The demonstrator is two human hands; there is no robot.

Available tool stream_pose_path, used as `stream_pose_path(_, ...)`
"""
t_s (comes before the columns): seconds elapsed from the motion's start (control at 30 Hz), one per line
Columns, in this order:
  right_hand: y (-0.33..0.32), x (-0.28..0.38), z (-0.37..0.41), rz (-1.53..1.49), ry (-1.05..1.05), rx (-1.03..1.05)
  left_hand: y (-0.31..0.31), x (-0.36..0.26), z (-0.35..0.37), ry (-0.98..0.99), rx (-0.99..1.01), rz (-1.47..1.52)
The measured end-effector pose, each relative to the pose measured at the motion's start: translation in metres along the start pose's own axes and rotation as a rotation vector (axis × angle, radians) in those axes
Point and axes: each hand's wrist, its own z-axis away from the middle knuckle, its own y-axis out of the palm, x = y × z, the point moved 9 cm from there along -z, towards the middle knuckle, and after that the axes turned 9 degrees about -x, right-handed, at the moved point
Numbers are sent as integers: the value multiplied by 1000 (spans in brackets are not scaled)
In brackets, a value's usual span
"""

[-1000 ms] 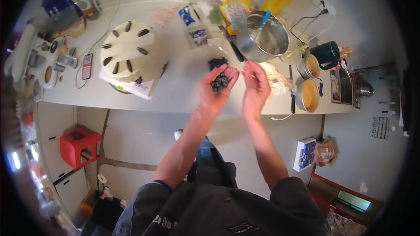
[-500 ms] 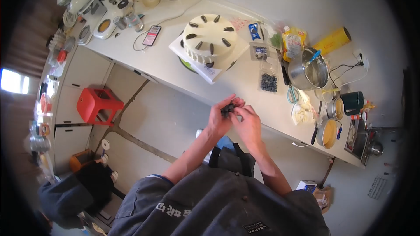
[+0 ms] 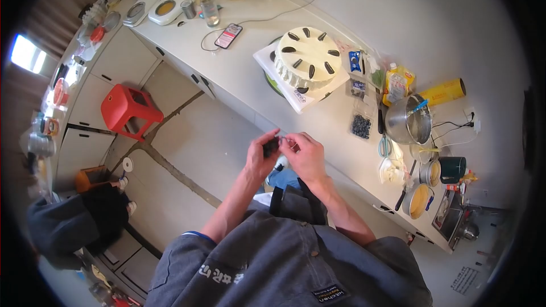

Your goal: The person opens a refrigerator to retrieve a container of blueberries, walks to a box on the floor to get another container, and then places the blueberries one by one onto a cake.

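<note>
Dark blueberries [image 3: 271, 147] lie cupped in my left hand [image 3: 260, 158], held in front of my apron and off the counter's edge. My right hand [image 3: 305, 159] is beside it, fingertips pinched together over the berries; what they pinch is too small to make out. Beyond my hands, a round white cream cake [image 3: 307, 55] topped with dark oval cookies stands on a white board [image 3: 293, 95]. To its right, a clear plastic box [image 3: 362, 127] holds more blueberries, with a second clear box [image 3: 357, 87] behind it.
At the right are a steel bowl [image 3: 405, 122], scissors [image 3: 385, 146], a cloth [image 3: 392, 170] and cake tins [image 3: 419, 200]. A phone [image 3: 228, 36] and mixer [image 3: 166, 11] stand left. A red stool [image 3: 131, 111] is on the floor; another person [image 3: 74, 222] is at lower left.
The view has turned, shifting the cake and counter items rightward. My hands stay close together, now farther left in view, the berries still in my left hand.
</note>
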Motion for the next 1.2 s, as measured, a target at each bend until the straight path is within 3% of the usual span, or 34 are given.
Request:
stream_pose_path(0.2,13,6,-2,123,-315,1,26,17,-21,-28,-18,-166)
stream_pose_path(0.3,-6,-12,-18,65,-221,-85,53,32,-38,-79,21,-227)
stream_pose_path(0.37,-22,-39,-24,-34,-86,-24,56,51,-49,-177,65,-233)
stream_pose_path(0.4,-32,-53,-28,-112,-16,-22,61,56,-44,-165,-56,-251)
stream_pose_path(0.47,-52,-80,-37,-254,162,-60,53,71,-58,-191,36,-294)
stream_pose_path(0.5,-57,-84,-43,-225,155,-21,54,77,-64,-202,81,-313)
stream_pose_path(0.6,-62,-88,-57,-156,98,60,88,79,-48,-121,-72,-337)
stream_pose_path(0.8,-40,-101,-60,-67,59,138,65,68,-60,-76,-145,-399)
stream_pose_path(0.93,-20,-115,-66,-216,202,155,63,49,-52,-89,-39,-382)
stream_pose_path(1.1,19,-100,-72,-443,460,334,52,5,-37,51,-115,-414)
stream_pose_path(1.2,44,-85,-77,-459,466,375,49,-23,-32,122,-186,-402)
